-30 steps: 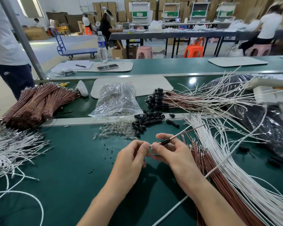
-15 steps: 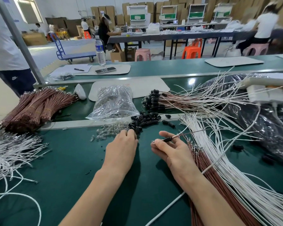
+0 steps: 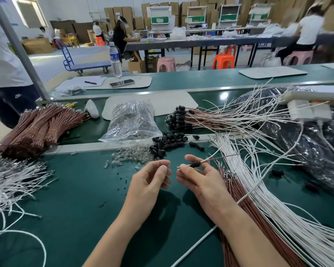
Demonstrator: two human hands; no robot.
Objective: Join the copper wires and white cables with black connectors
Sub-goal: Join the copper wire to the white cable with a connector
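Black connector (image 3: 194, 164) pinched in R hand (image 3: 199, 178); L hand (image 3: 150, 180) just beside it, fingers curled, can't tell if holding anything.

Loose black connectors (image 3: 168, 142) lie heaped. Right of them, copper wires (image 3: 237, 191) and white cables (image 3: 262, 185) fan out side by side.

Right hand (image 3: 201, 180) pinching connector (image 3: 194, 164), left hand (image 3: 148, 182) beside

Bare tabletop (image 3: 79, 205) open from centre toward 7 o'clock; clear bulbs (image 3: 129, 157) and black connectors (image 3: 168, 142) block 12, white cables (image 3: 268, 199) over copper wires (image 3: 237, 191) fill 3 to 5, second cable heap (image 3: 12, 180) at 9.
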